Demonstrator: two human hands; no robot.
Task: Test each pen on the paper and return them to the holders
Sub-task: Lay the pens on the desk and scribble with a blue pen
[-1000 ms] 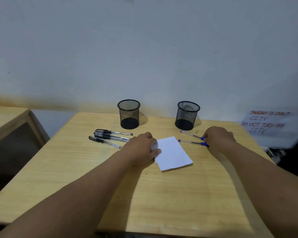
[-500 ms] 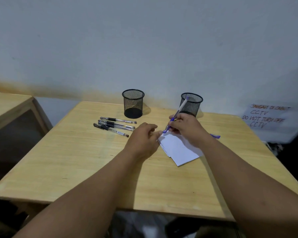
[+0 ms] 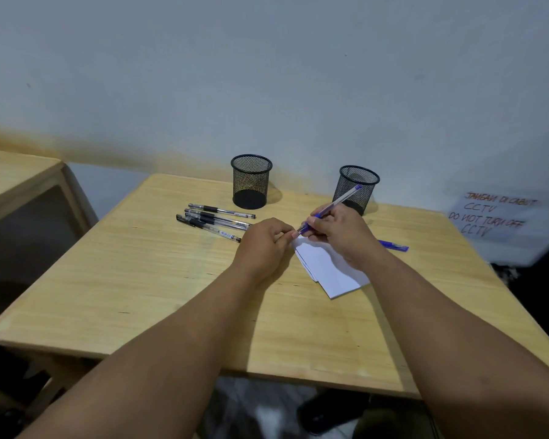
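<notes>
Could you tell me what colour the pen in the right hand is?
Blue with a clear barrel, gripped by the right hand; head view.

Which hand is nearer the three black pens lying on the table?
Left. The left hand sits right beside the black pens, at their near ends. The right hand is farther right, over the paper, holding a blue pen.

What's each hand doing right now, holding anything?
Left hand: fingers curled at the paper corner; cannot tell if it pinches anything.
Right hand: holding the blue pen.
</notes>
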